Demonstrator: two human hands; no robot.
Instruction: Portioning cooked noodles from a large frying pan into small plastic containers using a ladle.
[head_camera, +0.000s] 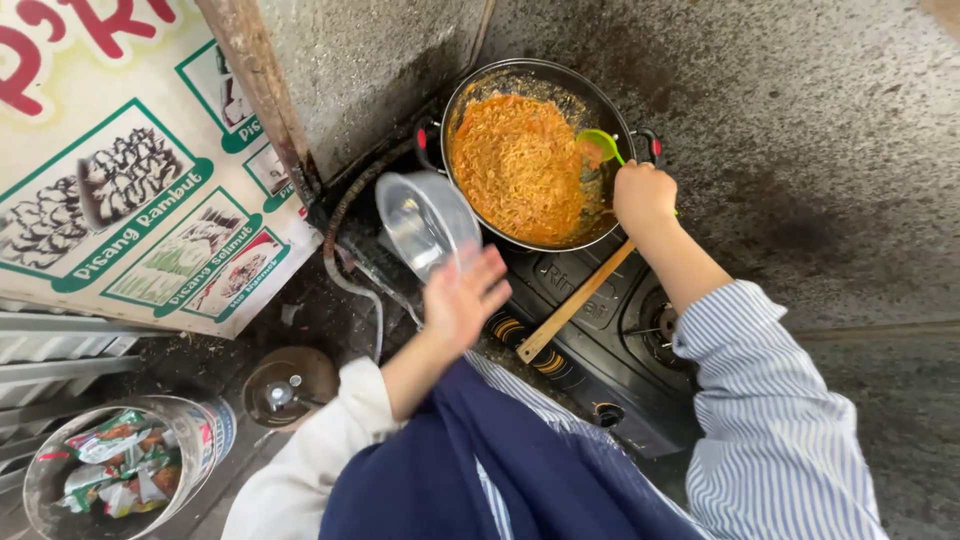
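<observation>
Left hand (462, 298) grasps a clear plastic bowl (425, 222), tilted, at 9 o'clock of the wok (530, 150) w/ orange noodles. Right hand (643, 195) clenched on a green spatula (600, 143) at the wok's 3 o'clock rim. Sign (130, 150) — white, green-framed food pics — upper left; bucket (120, 470) of crumpled green-red wrappers at 7 o'clock.

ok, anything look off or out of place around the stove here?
A long wooden stick lies diagonally across the black gas stove, its upper end tucked under the black wok of orange noodles, an odd resting spot. The wall and floor beside the stove are darkly stained. No spill visible.
</observation>
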